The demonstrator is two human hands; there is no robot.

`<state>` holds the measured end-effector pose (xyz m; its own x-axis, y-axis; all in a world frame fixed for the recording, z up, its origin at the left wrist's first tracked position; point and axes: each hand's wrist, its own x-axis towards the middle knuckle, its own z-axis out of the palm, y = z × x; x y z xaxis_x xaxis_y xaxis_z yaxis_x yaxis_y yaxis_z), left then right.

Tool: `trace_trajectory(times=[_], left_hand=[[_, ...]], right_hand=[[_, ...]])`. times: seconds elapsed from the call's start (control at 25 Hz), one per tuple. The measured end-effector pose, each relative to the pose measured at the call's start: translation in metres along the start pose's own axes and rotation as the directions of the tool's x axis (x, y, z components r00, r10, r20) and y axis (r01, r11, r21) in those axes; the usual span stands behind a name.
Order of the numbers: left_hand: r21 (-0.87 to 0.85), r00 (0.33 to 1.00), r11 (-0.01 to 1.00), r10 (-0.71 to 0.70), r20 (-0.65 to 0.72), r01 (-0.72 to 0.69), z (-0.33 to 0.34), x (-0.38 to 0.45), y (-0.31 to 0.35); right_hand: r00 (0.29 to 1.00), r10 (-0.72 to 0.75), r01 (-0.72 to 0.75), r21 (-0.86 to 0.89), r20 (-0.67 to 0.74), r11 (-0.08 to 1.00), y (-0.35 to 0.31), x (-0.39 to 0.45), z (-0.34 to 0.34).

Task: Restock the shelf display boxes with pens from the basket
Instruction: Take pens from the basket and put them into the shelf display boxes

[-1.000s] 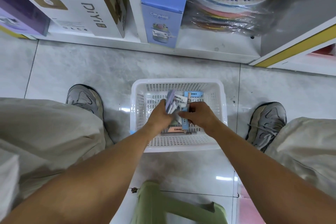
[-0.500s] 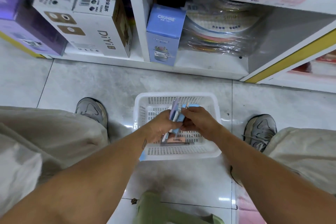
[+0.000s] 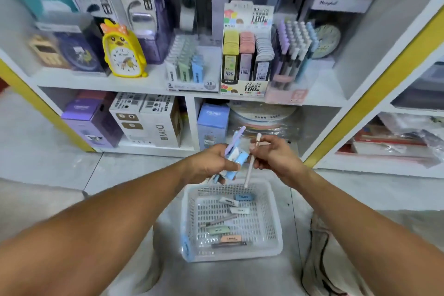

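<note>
My left hand (image 3: 211, 163) grips a bunch of stationery (image 3: 234, 155): a purple pen and several blue and white packs. My right hand (image 3: 276, 154) pinches one pale pink pen (image 3: 252, 161) upright, beside the bunch. Both hands hover above the far rim of the white basket (image 3: 271, 204) on the floor, which holds several small packs and pens. On the shelf above stand display boxes: a pink box of pastel pens (image 3: 293, 55), a lead refill display (image 3: 245, 55) and a 2B box (image 3: 189, 65).
A yellow duck clock (image 3: 122, 53) and boxed goods stand at the shelf's left. The bottom shelf holds a purple box (image 3: 89, 120), white DiYi boxes (image 3: 146, 120) and a blue box (image 3: 211, 122). A yellow-edged shelf unit (image 3: 360, 103) stands at the right. My knees flank the basket.
Both hands have lifted out of the basket with the items, and my right hand has pulled one pink pen from the bunch. The view has tilted up to the shelf.
</note>
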<state>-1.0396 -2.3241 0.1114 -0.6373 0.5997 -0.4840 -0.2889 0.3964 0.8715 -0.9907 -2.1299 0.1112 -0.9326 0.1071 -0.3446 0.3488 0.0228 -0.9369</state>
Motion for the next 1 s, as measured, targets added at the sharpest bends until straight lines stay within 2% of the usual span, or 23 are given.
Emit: trace_trajectory(times=[0.12, 0.2, 0.28, 0.4, 0.52, 0.64, 0.8, 1.0], left_hand=[[-0.005, 0.999, 0.999, 0.049, 0.021, -0.049, -0.013, -0.026, 0.060], [-0.043, 0.996, 0.995, 0.094, 0.008, -0.093, -0.019, -0.042, 0.097], [-0.092, 0.992, 0.987, 0.127, -0.022, -0.129, -0.023, -0.052, 0.127], [-0.150, 0.978, 0.973, 0.155, -0.141, -0.176, -0.025, -0.055, 0.167], [-0.200, 0.961, 0.960, 0.148, -0.234, -0.197, -0.022, -0.041, 0.194], [-0.254, 0.959, 0.948, 0.125, -0.255, -0.191, -0.013, -0.022, 0.208], [-0.283, 0.964, 0.943, 0.109, -0.241, -0.177, -0.004, 0.002, 0.210], [-0.288, 0.964, 0.943, 0.097, -0.248, -0.169, -0.004, 0.014, 0.210]], right_hand=[[0.981, -0.177, 0.187, -0.139, 0.078, 0.972, -0.062, -0.013, -0.015], [0.949, -0.294, 0.315, -0.276, 0.116, 0.908, -0.106, -0.022, -0.024], [0.899, -0.430, 0.429, -0.377, 0.084, 0.821, -0.147, -0.028, -0.033], [0.793, -0.608, 0.525, -0.451, -0.051, 0.722, -0.201, -0.035, -0.057], [0.703, -0.694, 0.507, -0.576, -0.154, 0.641, -0.231, -0.032, -0.083], [0.670, -0.721, 0.470, -0.651, -0.176, 0.596, -0.233, -0.024, -0.098], [0.671, -0.728, 0.444, -0.709, -0.142, 0.547, -0.215, -0.007, -0.105], [0.730, -0.683, 0.413, -0.771, -0.039, 0.485, -0.198, 0.004, -0.106]])
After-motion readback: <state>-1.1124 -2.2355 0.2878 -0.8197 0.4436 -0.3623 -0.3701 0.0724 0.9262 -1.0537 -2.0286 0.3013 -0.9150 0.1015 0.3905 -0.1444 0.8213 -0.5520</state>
